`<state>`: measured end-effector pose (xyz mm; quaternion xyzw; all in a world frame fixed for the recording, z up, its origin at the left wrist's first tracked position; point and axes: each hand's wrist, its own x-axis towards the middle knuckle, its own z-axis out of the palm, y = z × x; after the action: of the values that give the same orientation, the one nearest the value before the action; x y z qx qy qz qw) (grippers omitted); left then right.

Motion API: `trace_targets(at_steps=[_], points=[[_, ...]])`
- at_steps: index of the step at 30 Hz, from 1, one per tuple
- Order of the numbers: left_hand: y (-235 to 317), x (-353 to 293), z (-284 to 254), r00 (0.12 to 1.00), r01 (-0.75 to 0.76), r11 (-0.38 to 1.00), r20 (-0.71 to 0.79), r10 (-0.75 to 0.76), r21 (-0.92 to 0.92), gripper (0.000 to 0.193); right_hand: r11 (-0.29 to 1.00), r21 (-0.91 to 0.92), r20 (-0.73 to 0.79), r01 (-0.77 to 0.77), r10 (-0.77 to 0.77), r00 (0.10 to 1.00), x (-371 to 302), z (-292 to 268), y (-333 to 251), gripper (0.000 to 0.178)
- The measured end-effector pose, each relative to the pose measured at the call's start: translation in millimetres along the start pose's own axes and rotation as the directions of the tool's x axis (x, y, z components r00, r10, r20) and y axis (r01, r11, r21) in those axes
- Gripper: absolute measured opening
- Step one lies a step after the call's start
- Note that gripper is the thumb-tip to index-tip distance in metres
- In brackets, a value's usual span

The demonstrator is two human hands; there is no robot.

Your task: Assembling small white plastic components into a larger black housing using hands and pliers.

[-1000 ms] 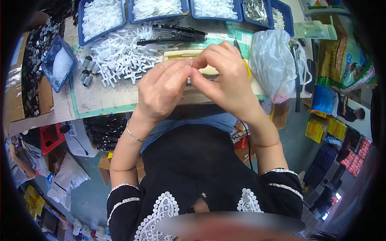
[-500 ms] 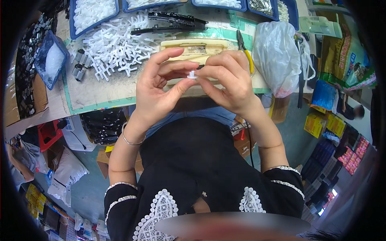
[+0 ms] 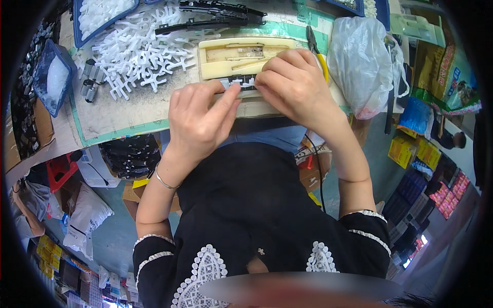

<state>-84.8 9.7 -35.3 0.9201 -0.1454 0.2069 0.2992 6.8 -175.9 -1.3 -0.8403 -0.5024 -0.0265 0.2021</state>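
Note:
A cream fixture block (image 3: 213, 70) lies on the bench in front of me. Along its near side sits a black plastic part (image 3: 248, 88) carrying small white plastic pieces (image 3: 235, 82). My left hand (image 3: 200, 118) is closed at the left end of this part, its index fingertip against a white piece. From the right, my right hand (image 3: 297, 84) pinches at the white piece beside its fingertips, its curled fingers covering the part's right end. Behind the left hand spreads a heap of white branched plastic pieces (image 3: 141, 54).
Black curved strips (image 3: 215, 18) lie behind the fixture. Yellow-handled pliers (image 3: 319, 56) and a clear plastic bag (image 3: 357, 66) are on the right. A blue tray (image 3: 54, 77) and several metal cylinders (image 3: 91, 79) stand left. More blue trays (image 3: 100, 20) line the back.
Both hands have come down from holding a small white piece in the air to the black part at the fixture. The left hand has turned palm down. The view has shifted slightly.

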Motion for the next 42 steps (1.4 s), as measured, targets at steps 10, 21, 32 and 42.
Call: trace_targets(at_steps=[10,21,32,42], points=[[7.6,-7.4,7.4,0.997,-0.068,0.983,0.052,0.06,0.169,0.032,0.998,-0.046,0.169,0.036,-0.028,0.985,4.3,-11.0,-0.6,0.008],[17.2,-7.4,19.4,0.981,-0.184,0.947,0.111,0.159,0.263,0.029,0.995,0.05,0.023,-0.091,0.09,0.996,-0.9,-3.4,-1.5,0.016],[21.0,-17.3,26.5,0.979,-0.151,0.969,0.162,0.119,0.197,0.046,0.9,0.092,-0.358,-0.426,0.429,0.83,-32.7,-43.1,13.2,0.015],[16.0,-0.7,20.0,0.982,-0.176,0.984,-0.075,0.176,-0.004,0.042,0.663,0.204,-0.141,-0.72,0.748,0.649,-120.7,-78.9,129.4,0.048]])
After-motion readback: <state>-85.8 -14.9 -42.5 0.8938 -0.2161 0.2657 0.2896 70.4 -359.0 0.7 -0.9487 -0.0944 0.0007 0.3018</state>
